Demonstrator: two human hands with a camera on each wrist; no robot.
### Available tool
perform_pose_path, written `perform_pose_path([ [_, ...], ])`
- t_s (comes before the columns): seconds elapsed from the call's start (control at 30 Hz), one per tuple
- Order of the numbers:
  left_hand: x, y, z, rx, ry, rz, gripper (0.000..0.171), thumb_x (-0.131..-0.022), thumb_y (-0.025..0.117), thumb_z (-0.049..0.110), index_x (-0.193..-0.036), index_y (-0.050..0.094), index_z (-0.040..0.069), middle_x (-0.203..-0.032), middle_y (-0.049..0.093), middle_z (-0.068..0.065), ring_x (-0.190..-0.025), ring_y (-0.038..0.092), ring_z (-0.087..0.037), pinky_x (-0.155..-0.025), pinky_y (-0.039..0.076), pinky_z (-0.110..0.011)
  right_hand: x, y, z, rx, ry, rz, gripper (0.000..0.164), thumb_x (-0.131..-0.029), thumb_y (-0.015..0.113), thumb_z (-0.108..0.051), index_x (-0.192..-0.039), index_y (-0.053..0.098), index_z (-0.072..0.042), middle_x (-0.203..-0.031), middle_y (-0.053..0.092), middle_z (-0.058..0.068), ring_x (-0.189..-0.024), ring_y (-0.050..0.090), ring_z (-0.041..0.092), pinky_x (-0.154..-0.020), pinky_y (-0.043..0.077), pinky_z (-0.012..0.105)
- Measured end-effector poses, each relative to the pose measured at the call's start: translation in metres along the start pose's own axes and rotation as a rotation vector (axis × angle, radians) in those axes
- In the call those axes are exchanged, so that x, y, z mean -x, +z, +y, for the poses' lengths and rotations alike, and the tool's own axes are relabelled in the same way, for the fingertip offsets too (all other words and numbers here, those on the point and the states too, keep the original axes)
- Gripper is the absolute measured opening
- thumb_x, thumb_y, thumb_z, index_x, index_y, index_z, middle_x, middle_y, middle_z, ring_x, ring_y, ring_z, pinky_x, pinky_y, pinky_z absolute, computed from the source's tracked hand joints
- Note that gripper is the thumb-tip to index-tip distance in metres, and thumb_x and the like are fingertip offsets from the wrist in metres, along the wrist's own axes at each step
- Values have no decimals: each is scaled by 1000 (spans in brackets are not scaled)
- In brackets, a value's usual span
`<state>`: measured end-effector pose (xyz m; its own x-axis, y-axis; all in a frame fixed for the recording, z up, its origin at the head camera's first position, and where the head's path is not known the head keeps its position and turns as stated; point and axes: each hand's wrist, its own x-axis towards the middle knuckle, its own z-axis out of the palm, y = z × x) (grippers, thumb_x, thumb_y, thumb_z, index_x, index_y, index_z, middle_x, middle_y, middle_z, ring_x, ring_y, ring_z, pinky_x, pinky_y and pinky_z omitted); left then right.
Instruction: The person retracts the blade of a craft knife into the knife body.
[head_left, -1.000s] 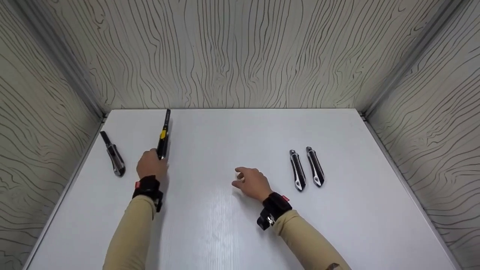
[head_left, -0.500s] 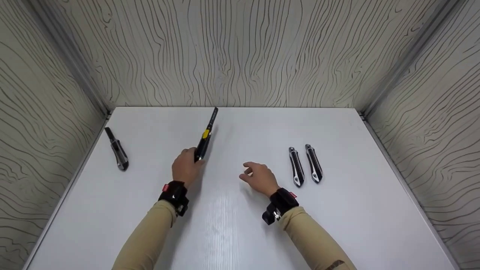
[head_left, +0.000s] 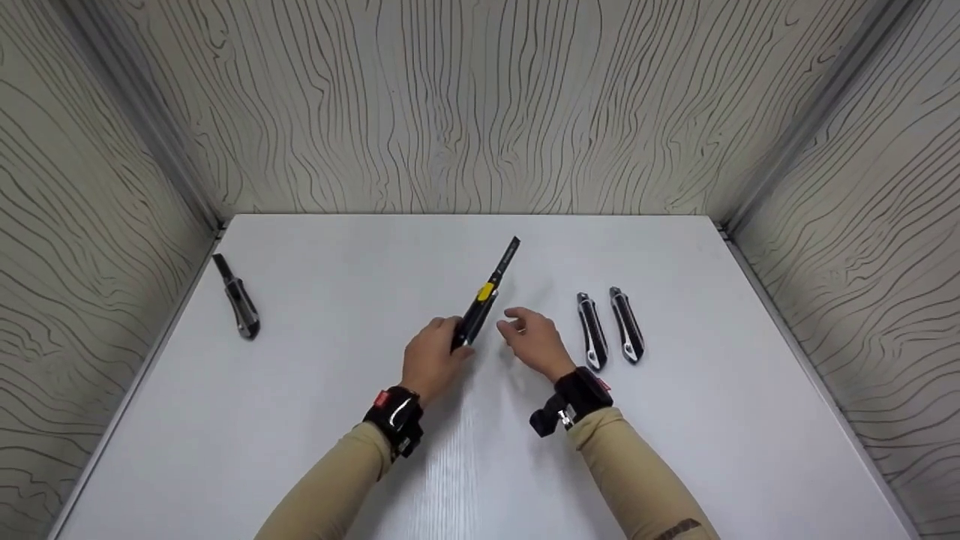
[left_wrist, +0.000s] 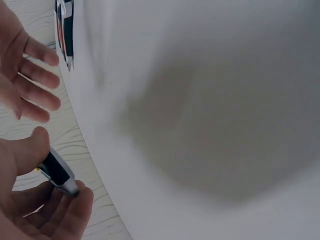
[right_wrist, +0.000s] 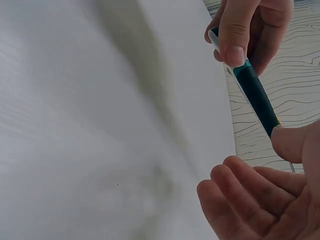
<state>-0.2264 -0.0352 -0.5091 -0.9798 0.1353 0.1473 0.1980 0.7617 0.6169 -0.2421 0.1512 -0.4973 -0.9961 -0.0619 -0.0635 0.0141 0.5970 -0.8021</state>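
My left hand grips the butt of a long black utility knife with a yellow slider and holds it above the white table, tip pointing up and to the far right. My right hand is open just right of the knife, fingers spread toward it. In the right wrist view the left hand's fingers pinch the knife, and my right thumb sits right by its body. The left wrist view shows the knife's butt between thumb and fingers.
Two black-and-white utility knives lie side by side just right of my right hand. A dark grey knife lies near the table's left edge. Patterned walls close in the back and both sides.
My left hand has carried the yellow-slider knife from the table's far left to the centre, tilting it rightward. My right hand has risen slightly and moved in toward it.
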Motion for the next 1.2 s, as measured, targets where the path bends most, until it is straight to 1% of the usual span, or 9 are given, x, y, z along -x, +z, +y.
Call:
perform_pose_path([
  [0.1, 6, 7, 8, -9, 35, -6, 43, -85, 75, 27, -123, 64, 10, -107, 66, -6, -92, 62, -20, -80, 52, -37, -2, -2, 0, -119, 47, 2, 43, -98, 57, -30, -130, 58, -1, -105, 72, 15, -89, 70, 26, -71, 58, 33],
  [0.23, 13, 13, 18, -10, 74, -13, 41, -85, 75, 28, -121, 64, 11, -105, 66, -5, -88, 61, -18, -75, 51, -34, -5, -3, 2, -265, 116, 14, 42, -100, 54, -32, -129, 58, -2, -109, 71, 17, -91, 69, 28, -75, 60, 36],
  [0.4, 19, 20, 24, -19, 106, -4, 43, -84, 76, 28, -122, 63, 12, -107, 67, -5, -90, 62, -18, -75, 51, -34, -7, -4, 4, -409, 201, 48, 38, -101, 53, -30, -124, 60, 0, -111, 70, 18, -82, 68, 19, -73, 61, 33],
  [0.6, 23, 25, 25, -32, 129, 17, 44, -83, 77, 28, -121, 63, 12, -106, 67, -6, -89, 63, -18, -74, 52, -34, -9, -1, 8, -449, 233, 74, 32, -100, 53, -25, -116, 63, 1, -105, 71, 17, -76, 69, 16, -71, 61, 33],
  [0.8, 25, 26, 25, 9, 86, -24, 48, -82, 78, 30, -123, 63, 11, -109, 66, -5, -92, 61, -17, -77, 52, -34, -9, 0, 9, -452, 237, 58, 32, -101, 51, -25, -115, 64, 1, -100, 70, 16, -76, 69, 16, -73, 61, 34],
  [0.97, 24, 24, 22, 175, 43, -110, 52, -86, 74, 32, -128, 58, 7, -115, 64, -8, -94, 62, -20, -79, 52, -35, -10, -2, 12, -468, 239, 36, 31, -102, 49, -24, -113, 63, 2, -95, 68, 13, -76, 66, 16, -71, 60, 32],
  [1.03, 23, 24, 19, 284, 19, -162, 47, -93, 65, 31, -130, 56, 3, -118, 64, -12, -96, 65, -23, -81, 53, -37, -11, -3, 13, -462, 242, 29, 32, -102, 49, -24, -114, 62, 2, -93, 67, 11, -76, 64, 16, -70, 60, 31],
  [1.13, 23, 25, 13, 454, -23, -249, 39, -102, 49, 25, -130, 55, -2, -112, 66, -17, -93, 68, -27, -79, 56, -39, -11, -6, 13, -439, 243, 17, 32, -102, 47, -23, -115, 62, 3, -88, 64, 8, -76, 62, 16, -68, 59, 30],
  [1.2, 24, 26, 10, 575, -68, -311, 37, -104, 42, 20, -129, 56, -3, -106, 66, -18, -90, 67, -28, -80, 57, -41, -11, -8, 14, -433, 243, 7, 32, -103, 47, -23, -116, 61, 2, -85, 62, 6, -75, 60, 15, -68, 58, 29],
])
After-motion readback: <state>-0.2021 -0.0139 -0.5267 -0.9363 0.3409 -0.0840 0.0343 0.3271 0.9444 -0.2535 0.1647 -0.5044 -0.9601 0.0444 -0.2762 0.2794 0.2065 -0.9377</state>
